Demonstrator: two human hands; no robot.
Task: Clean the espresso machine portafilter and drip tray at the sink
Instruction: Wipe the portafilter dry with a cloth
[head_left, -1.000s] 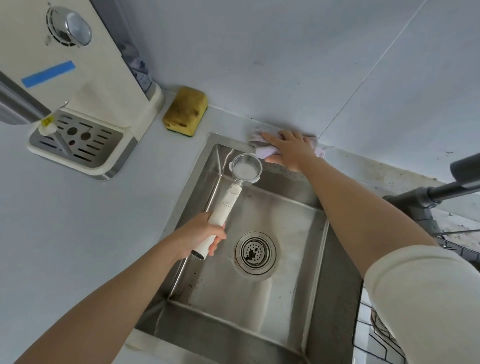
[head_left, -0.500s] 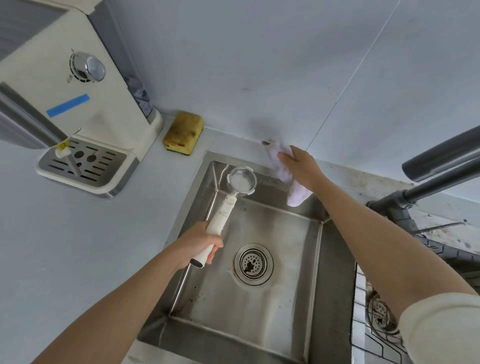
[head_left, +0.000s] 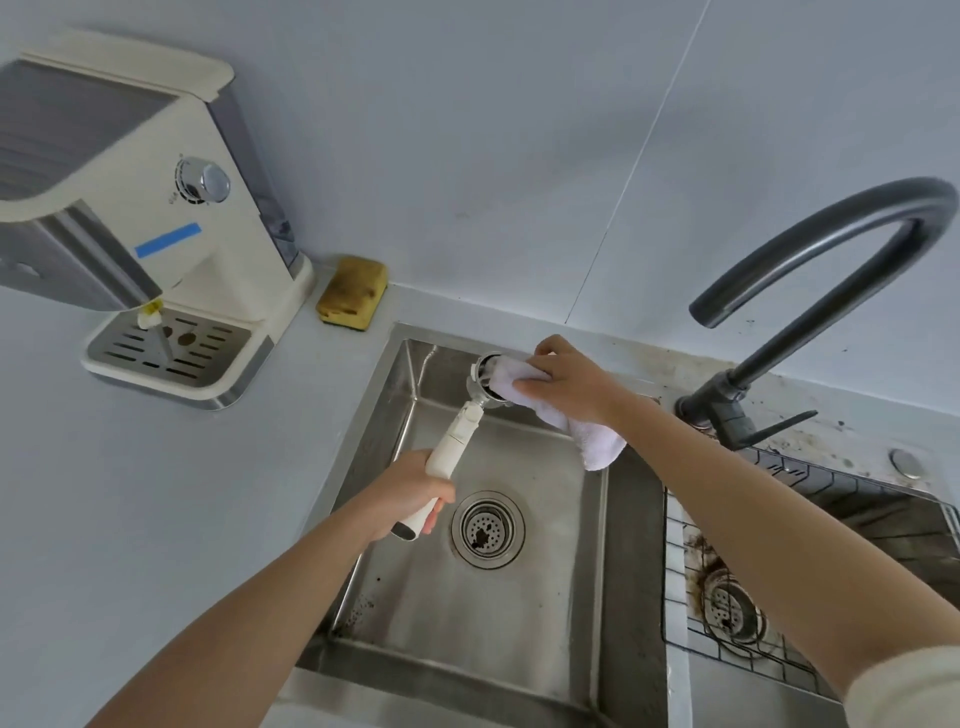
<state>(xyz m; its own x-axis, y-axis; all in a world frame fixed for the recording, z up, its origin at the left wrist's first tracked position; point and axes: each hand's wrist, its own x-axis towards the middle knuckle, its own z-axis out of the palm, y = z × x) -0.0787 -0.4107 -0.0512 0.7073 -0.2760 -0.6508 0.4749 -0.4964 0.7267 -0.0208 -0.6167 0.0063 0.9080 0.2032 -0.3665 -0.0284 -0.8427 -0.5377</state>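
Stainless steel makes up the sink (head_left: 524, 613), and everything else in the head view is placed from it. Over the sink's far half the left hand (head_left: 410, 499) has its grip wrapped tight around the cream handle of the portafilter (head_left: 457, 441), which slants up and away toward the sink's back wall. Its metal basket end sits just under the sink's far rim. The right hand (head_left: 566, 384) has its grip pinched on a white cloth (head_left: 571, 421), pressing one end of it against the basket's mouth, while the loose end hangs down over the basin. A round strainer drain (head_left: 487, 529) lies in the sink floor, close beside the left hand, with a dark speck on it and more dark specks scattered toward the sink's near left corner.

Left of the sink, on the pale surface (head_left: 156, 519), stands the cream espresso machine (head_left: 171, 218) with a blue strip of tape on its front, and the slotted drip tray (head_left: 166, 345) is seated at its base. A yellow sponge (head_left: 353, 292) rests between the machine and the sink's back left corner. Right of the sink rises a dark arched faucet (head_left: 810, 244), and beyond that a second basin (head_left: 857, 525) holds a wire rack and a stained drain
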